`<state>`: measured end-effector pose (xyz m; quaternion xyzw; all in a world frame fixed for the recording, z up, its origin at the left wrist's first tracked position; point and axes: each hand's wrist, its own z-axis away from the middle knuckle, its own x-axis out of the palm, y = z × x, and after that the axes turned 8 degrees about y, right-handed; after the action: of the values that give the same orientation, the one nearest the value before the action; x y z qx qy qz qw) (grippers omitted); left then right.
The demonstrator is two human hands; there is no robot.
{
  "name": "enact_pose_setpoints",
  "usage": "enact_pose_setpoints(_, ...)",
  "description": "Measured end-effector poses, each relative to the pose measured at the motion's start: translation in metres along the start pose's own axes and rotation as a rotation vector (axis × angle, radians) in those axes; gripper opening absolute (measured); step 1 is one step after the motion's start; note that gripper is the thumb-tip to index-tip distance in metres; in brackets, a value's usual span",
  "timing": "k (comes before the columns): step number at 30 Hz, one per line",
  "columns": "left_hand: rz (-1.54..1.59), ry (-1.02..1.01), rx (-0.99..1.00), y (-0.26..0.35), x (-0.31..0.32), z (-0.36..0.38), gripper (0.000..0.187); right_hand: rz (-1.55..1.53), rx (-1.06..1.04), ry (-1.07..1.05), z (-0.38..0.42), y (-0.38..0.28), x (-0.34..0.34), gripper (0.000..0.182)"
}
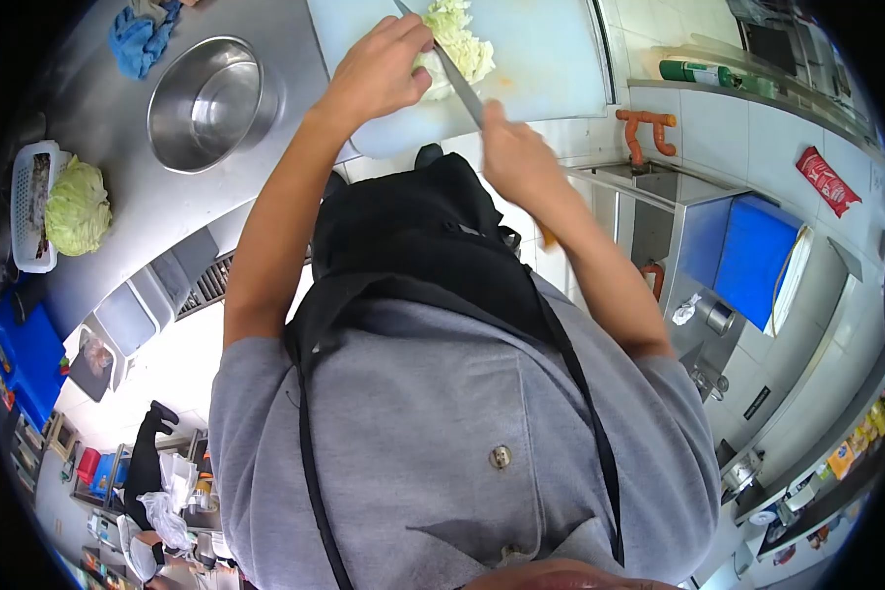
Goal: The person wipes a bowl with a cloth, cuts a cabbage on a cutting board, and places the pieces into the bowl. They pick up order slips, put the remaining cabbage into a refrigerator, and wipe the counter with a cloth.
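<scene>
My right hand [513,157] is closed round the handle of a kitchen knife [459,86]. Its blade slants up and left across a piece of pale green cabbage [465,49] on a white cutting board [551,69]. With its fingers curled, my left hand [388,64] holds the cabbage down just left of the blade. Cut, ruffled leaves lie to the right of the knife. Part of the cabbage is hidden under my left fingers and the blade.
On the steel counter [295,59] left of the board stand a steel bowl [211,103] and a blue cloth [143,37]. A whole cabbage [79,206] leans by a white plastic basket [34,206]. A steel sink unit [698,236] is at right. Another person [147,462] is at lower left.
</scene>
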<state>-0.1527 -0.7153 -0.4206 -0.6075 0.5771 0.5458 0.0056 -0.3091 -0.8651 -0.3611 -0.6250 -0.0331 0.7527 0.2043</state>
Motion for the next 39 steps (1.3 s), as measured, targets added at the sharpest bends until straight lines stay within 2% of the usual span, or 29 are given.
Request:
enact_pose_setpoints(2,0.006,-0.002,0.004,0.000,-0.001,0.003,0.024,-0.037,-0.003,-0.001,-0.031,0.004,0.039,0.026)
enact_pose_setpoints(3,0.026,0.027,0.013,0.000,-0.001,0.004,0.023,-0.037,-0.009,0.004,-0.035,0.003,0.038,0.026)
enact_pose_setpoints(5,0.042,0.050,0.026,-0.001,-0.005,0.007,0.023,-0.032,0.018,0.036,-0.039,-0.006,0.030,0.015)
enact_pose_setpoints(10,-0.032,0.020,-0.007,-0.001,-0.007,0.007,0.022,0.042,0.030,-0.081,0.008,-0.014,-0.039,0.016)
enact_pose_setpoints(14,-0.004,0.025,0.007,-0.005,-0.001,0.005,0.021,0.120,0.075,-0.184,0.025,-0.023,-0.051,0.022)
enact_pose_setpoints(15,-0.014,0.026,0.006,-0.005,0.000,0.005,0.021,0.122,0.076,-0.184,0.018,-0.020,-0.036,0.022)
enact_pose_setpoints(17,-0.027,0.019,0.002,-0.004,-0.001,0.008,0.021,0.012,0.013,-0.047,-0.007,-0.011,0.013,0.023)
enact_pose_setpoints(21,0.001,0.043,0.003,-0.008,-0.007,0.007,0.021,-0.030,0.018,-0.008,-0.036,-0.020,0.032,0.022)
enact_pose_setpoints(24,0.030,0.034,0.022,-0.010,-0.009,0.009,0.021,0.034,-0.004,0.000,-0.024,-0.022,-0.002,0.021)
enact_pose_setpoints(28,-0.004,0.001,0.034,-0.001,-0.012,0.010,0.023,0.096,0.050,-0.160,0.024,-0.029,-0.051,0.021)
enact_pose_setpoints(30,0.009,0.007,0.018,-0.001,-0.010,0.011,0.023,0.117,0.071,-0.217,0.026,-0.027,-0.050,0.022)
enact_pose_setpoints(35,0.033,0.015,-0.035,0.001,-0.012,0.015,0.023,-0.002,0.020,-0.008,-0.025,-0.018,0.041,0.025)
enact_pose_setpoints(39,0.099,0.046,-0.011,-0.002,-0.015,0.022,0.022,0.025,-0.014,-0.001,-0.031,-0.023,0.017,0.022)
